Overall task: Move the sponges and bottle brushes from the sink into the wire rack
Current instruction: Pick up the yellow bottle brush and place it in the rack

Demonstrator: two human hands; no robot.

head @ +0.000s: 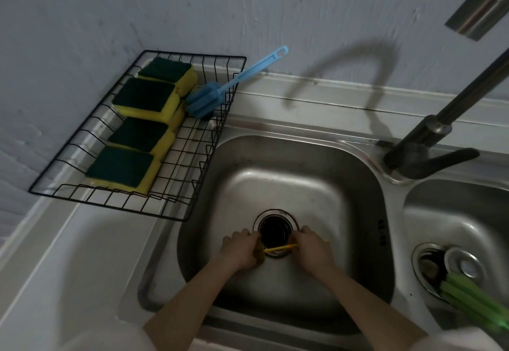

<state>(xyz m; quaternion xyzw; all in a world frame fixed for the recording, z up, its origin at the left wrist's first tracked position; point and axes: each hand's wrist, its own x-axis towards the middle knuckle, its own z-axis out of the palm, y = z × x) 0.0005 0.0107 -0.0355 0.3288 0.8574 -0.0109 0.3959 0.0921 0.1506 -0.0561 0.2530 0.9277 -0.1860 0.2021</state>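
Both my hands are down in the left sink basin (275,185), beside the drain (276,231). A yellow bottle brush (281,248) lies across the drain's near edge. My left hand (242,248) is closed around its darker brush head, and my right hand (309,247) grips its thin yellow handle. The black wire rack (192,158) stands on the counter at the left and holds several yellow-and-green sponges (146,100). A blue bottle brush (217,93) also lies in the rack, its handle sticking out over the far rim.
A dark faucet (429,141) rises between the two basins. In the right basin (451,221), a green bottle brush (473,301) lies near a drain with a metal stopper (465,265). The grey wall runs behind the counter.
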